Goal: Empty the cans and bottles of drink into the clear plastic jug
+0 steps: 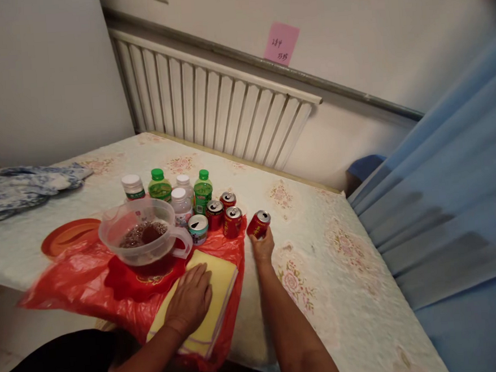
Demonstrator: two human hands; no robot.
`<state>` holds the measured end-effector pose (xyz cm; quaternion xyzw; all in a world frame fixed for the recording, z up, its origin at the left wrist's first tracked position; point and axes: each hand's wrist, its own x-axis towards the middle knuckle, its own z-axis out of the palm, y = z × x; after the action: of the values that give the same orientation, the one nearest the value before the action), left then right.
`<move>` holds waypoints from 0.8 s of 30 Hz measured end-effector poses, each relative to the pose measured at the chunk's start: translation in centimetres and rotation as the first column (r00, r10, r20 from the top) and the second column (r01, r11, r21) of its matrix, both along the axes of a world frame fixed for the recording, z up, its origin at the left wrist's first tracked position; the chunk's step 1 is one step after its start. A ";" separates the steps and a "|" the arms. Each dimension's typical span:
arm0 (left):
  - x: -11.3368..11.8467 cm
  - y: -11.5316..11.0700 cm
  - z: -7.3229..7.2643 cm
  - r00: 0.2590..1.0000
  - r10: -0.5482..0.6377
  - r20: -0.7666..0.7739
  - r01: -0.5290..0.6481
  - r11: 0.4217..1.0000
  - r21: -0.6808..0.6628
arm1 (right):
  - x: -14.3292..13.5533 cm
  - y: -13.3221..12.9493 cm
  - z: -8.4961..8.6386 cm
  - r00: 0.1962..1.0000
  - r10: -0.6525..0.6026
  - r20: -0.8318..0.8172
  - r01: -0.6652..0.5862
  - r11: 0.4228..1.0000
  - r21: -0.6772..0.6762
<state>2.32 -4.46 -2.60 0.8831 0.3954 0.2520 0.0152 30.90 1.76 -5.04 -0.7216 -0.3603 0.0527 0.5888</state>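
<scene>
My right hand [263, 246] is wrapped round a red drink can [259, 225], slightly tilted, just right of the red plastic bag [80, 280]. Flat on a folded yellow cloth [218, 273] lies my left hand [190, 297], fingers stretched out. Left of the held can stand several more opened red cans [232, 223] and a teal-labelled can [198, 230] with a hole in its lid. Beside them, a clear plastic jug [136, 230] with brown foamy liquid rests on a red scalloped dish [144, 281].
Behind the cans are green-capped bottles [203, 192], white bottles [181, 205] and a white-lidded jar [133, 186]. An orange lid [71, 235] lies left of the jug. Bundled blue-and-white fabric [27, 190] is at far left. A radiator [216, 100] lines the wall; a blue curtain [456, 194] hangs right.
</scene>
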 end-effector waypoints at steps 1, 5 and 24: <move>0.0 0.0 0.0 1.000 0.000 0.003 0.000 1.000 -0.002 | 0.0 0.0 -0.1 1.000 0.002 -0.002 -0.002 1.000 0.001; 0.0 -0.1 0.1 1.000 0.003 0.005 -0.003 1.000 -0.008 | 0.0 0.1 -0.2 1.000 0.001 -0.014 -0.001 1.000 0.006; 0.2 -0.3 0.3 1.000 0.021 0.010 -0.020 0.999 -0.045 | -5.8 -4.1 5.0 0.984 0.058 0.166 -0.070 0.995 0.069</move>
<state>2.53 -4.74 -2.30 0.8771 0.4098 0.2480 0.0346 25.12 -2.37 -0.05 -0.6891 -0.4321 -0.0012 0.5818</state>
